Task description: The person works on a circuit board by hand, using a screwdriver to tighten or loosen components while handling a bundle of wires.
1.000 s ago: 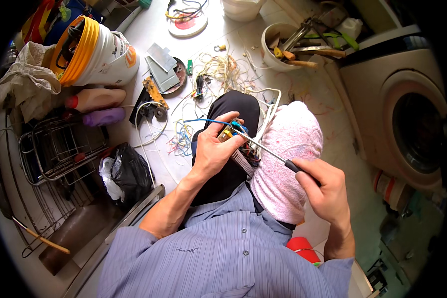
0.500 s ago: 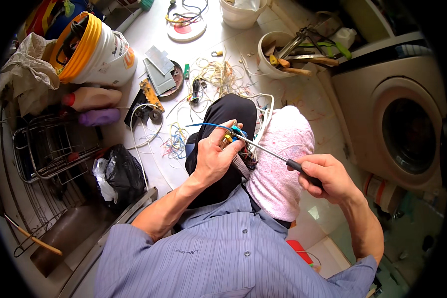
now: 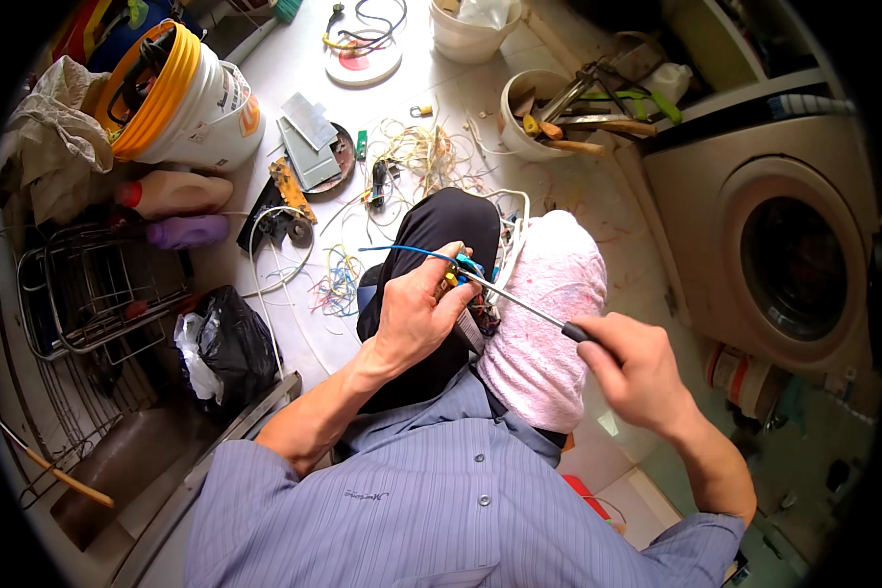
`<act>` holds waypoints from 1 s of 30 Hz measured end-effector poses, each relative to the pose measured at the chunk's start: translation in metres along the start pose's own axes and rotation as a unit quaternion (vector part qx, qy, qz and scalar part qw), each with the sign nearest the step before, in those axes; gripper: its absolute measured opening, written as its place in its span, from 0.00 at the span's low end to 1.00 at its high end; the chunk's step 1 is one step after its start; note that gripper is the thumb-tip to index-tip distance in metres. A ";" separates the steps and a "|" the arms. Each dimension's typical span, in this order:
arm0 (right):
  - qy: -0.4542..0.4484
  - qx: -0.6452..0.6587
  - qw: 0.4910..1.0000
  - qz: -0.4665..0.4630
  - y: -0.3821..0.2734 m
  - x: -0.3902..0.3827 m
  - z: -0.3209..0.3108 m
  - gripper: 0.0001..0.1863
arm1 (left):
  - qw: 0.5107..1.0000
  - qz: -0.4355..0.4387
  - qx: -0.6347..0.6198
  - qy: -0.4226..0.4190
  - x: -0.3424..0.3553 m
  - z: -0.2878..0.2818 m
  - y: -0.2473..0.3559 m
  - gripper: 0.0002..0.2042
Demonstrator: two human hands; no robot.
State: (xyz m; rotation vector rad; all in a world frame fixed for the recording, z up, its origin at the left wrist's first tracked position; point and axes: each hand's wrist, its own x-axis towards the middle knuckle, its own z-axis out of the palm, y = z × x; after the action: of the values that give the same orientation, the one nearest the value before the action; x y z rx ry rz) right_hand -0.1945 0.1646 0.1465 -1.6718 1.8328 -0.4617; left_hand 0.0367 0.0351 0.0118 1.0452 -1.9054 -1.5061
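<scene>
My left hand is closed around a small electronic assembly with yellow and blue parts and bundled wires, held above my black-clad knee. A blue wire sticks out leftward from it. My right hand grips a screwdriver by its black handle, its long metal shaft reaching to the assembly's top; the exact tip contact is too small to tell. A pink towel covers my other leg, beside white cables.
Tangled wires, metal plates and a round board lie on the floor. A yellow-rimmed bucket, bottles, wire rack and black bag line the left. A tool bucket and washing machine are right.
My right hand has shifted on the screwdriver handle, its fingers now curled further over it, and that forearm has moved outward since a second ago. The view has shifted slightly.
</scene>
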 end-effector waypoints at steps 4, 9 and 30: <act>-0.164 0.331 0.875 0.312 -0.011 0.019 -0.026 0.14 | 0.999 0.007 0.030 -0.013 -0.002 -0.005 0.004 0.23; -0.156 0.223 0.920 0.281 -0.012 0.021 -0.017 0.11 | 1.000 0.008 -0.028 0.005 -0.005 -0.001 -0.004 0.23; -0.039 -0.258 0.964 -0.061 -0.056 0.026 -0.001 0.11 | 0.993 -0.003 -0.114 0.042 -0.003 -0.015 -0.003 0.22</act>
State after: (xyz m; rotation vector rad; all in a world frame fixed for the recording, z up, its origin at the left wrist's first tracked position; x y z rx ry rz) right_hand -0.1523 0.1306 0.1767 -2.1163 1.9036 0.0469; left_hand 0.0505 0.0283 0.0127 0.9939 -1.6307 -1.6124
